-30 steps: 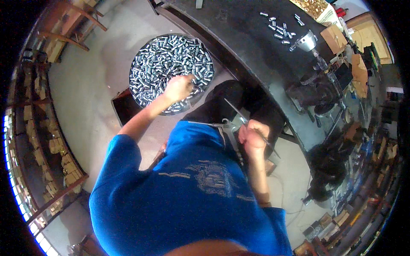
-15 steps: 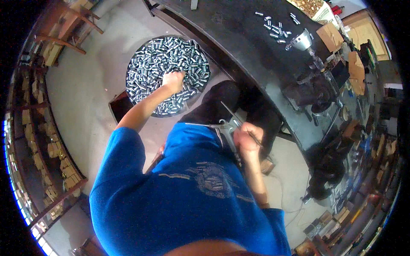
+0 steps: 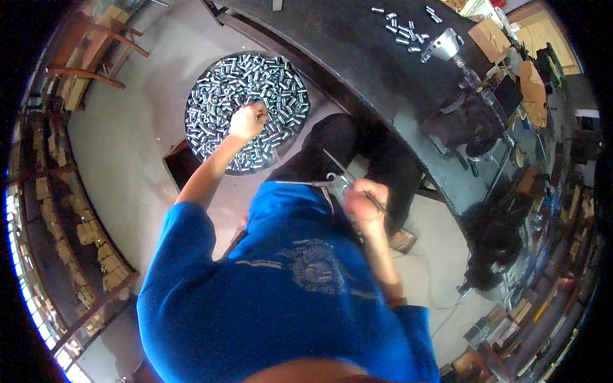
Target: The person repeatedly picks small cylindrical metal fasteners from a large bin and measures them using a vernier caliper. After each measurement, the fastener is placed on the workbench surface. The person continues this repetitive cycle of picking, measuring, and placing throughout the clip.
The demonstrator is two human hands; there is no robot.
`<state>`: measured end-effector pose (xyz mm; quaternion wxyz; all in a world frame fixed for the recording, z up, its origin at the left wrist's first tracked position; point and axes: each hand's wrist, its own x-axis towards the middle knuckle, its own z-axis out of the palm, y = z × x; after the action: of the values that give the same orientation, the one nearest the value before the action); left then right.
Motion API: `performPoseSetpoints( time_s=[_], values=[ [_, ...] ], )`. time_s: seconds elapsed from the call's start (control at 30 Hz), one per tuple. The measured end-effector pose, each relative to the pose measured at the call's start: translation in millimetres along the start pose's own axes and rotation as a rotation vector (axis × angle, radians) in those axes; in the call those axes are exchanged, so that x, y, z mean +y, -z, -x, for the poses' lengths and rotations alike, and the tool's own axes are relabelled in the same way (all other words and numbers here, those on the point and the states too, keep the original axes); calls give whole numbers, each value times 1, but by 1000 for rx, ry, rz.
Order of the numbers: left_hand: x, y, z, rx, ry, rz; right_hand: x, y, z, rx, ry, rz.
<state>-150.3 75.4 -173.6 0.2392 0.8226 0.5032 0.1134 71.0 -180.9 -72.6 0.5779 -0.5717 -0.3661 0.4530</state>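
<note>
My left hand is over a round container heaped with short, shiny metal cylinders. Its fingers are curled in a closed grip, and what they hold, if anything, cannot be made out. Above my lap, my right hand is closed around a thin, pointed metal rod, which sticks out on both sides of the fist. Just left of that fist is a hook-ended metal piece; whether the hand also grips it is unclear. A slim, straight rod extends leftward from there across my waist.
A dark workbench runs along the right, with several loose metal cylinders and a machine with a silver chuck-like head. A wooden stool is at upper left. Shelves with boxes line the left side.
My left hand has lifted slightly and shifted left over the cylinders, its fingers now turned more into view. My right hand keeps its hold on the rod. The whole view has shifted a little.
</note>
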Motion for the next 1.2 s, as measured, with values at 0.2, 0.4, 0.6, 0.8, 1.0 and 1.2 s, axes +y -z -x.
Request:
performPoseSetpoints(
  time_s=[0.2, 0.4, 0.6, 0.8, 1.0, 1.2],
  values=[
    [3, 0, 6, 2, -20, 19, 9, -6, -4, -31, -33, -103],
    [9, -18, -10, -179, -67, -379, 9, -2, -1, -22, -22, -13],
    [0, -19, -21, -371, -37, -397, 2, -5, -1, -12, -28, 24],
    [7, -6, -28, -523, -72, -372, 8, -3, -4, -31, -62, 1],
    [11, -10, -30, -582, -82, -470, -1, -1, -1, -24, -51, 76],
    [5, -14, -29, -502, -107, -491, -2, -3, 1, -2, -40, 117]
  ],
)
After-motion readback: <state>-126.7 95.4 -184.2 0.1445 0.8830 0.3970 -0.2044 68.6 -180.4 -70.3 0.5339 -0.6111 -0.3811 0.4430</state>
